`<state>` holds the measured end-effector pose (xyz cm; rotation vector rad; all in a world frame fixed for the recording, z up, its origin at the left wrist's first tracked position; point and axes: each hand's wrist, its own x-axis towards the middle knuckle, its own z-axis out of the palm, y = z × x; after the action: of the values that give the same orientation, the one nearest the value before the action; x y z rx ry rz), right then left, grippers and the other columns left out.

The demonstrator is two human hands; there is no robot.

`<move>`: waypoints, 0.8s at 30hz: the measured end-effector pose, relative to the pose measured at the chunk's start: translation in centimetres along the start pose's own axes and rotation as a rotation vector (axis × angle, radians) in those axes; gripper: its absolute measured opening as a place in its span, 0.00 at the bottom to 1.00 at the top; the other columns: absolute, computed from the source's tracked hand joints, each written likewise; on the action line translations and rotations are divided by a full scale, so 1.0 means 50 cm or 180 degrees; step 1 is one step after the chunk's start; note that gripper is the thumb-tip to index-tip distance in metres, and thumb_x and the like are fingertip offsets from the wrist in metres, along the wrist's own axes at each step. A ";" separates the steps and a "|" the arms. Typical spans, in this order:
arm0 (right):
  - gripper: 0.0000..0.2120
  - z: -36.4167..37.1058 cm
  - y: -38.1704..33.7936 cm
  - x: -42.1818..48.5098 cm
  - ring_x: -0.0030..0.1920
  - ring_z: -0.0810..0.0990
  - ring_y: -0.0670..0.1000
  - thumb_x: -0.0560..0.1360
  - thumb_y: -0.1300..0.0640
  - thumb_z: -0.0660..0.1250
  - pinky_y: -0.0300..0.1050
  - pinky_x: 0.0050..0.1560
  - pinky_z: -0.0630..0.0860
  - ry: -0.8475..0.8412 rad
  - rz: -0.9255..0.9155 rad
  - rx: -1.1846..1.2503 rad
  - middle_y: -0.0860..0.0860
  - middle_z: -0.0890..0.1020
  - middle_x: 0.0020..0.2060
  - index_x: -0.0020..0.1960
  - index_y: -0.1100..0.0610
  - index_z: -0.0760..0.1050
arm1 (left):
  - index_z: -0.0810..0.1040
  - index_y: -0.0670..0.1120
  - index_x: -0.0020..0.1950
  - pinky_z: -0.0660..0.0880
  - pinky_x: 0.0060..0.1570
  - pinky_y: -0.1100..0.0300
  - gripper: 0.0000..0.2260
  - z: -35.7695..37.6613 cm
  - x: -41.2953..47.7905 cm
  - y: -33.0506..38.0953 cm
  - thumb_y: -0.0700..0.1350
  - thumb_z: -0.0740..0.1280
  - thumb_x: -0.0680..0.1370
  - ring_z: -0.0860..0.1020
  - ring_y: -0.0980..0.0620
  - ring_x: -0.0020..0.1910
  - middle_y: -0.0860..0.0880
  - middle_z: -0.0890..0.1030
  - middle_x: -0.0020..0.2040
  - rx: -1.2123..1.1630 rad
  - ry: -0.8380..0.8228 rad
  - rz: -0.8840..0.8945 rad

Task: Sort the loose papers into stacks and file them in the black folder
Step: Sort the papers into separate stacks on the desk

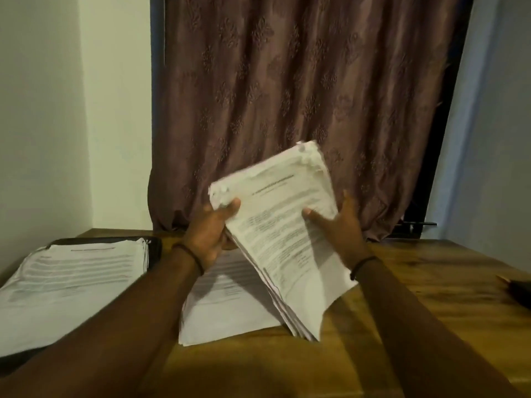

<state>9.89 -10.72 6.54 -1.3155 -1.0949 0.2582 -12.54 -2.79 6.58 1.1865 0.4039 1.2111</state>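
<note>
While both hands grip it, the bundle of papers stands tilted above the wooden table, its long axis running from the lower edge near the table up and away toward the curtain. The left hand pinches the upper left corner; the right hand clasps the right edge. Another stack lies beneath, and a third rests on the black folder at left.

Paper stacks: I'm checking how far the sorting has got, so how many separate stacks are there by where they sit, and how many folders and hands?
Stacks held up in the hands: 1
Stacks lying on the table: 1
Stacks lying on the black folder: 1
Black folders: 1
Hands: 2, left hand and right hand
Total: 6
</note>
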 end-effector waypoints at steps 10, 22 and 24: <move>0.08 -0.068 -0.113 0.011 0.38 0.85 0.49 0.74 0.61 0.73 0.42 0.37 0.81 0.0568 -0.0637 0.1291 0.53 0.85 0.41 0.52 0.63 0.80 | 0.77 0.36 0.62 0.77 0.57 0.40 0.17 0.162 0.025 0.125 0.41 0.72 0.75 0.81 0.36 0.55 0.36 0.82 0.56 -0.0075 -0.0500 0.0634; 0.09 -0.029 0.060 -0.081 0.50 0.83 0.55 0.75 0.61 0.73 0.51 0.51 0.82 0.0451 -0.0136 0.0786 0.55 0.85 0.49 0.54 0.58 0.80 | 0.81 0.43 0.59 0.74 0.63 0.41 0.12 0.070 -0.008 -0.115 0.42 0.70 0.76 0.82 0.42 0.56 0.43 0.83 0.58 0.0353 -0.0218 0.0072; 0.11 -0.038 0.044 -0.068 0.50 0.84 0.56 0.75 0.61 0.73 0.51 0.51 0.83 0.0438 -0.0172 0.0789 0.57 0.85 0.50 0.56 0.61 0.79 | 0.80 0.44 0.59 0.77 0.59 0.46 0.11 0.079 -0.001 -0.100 0.41 0.68 0.78 0.82 0.43 0.55 0.44 0.83 0.57 0.0313 -0.0315 0.0038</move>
<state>10.49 -13.69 3.23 -1.0656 -0.9481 0.2509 -6.98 -4.22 3.83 1.3296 0.3862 1.1482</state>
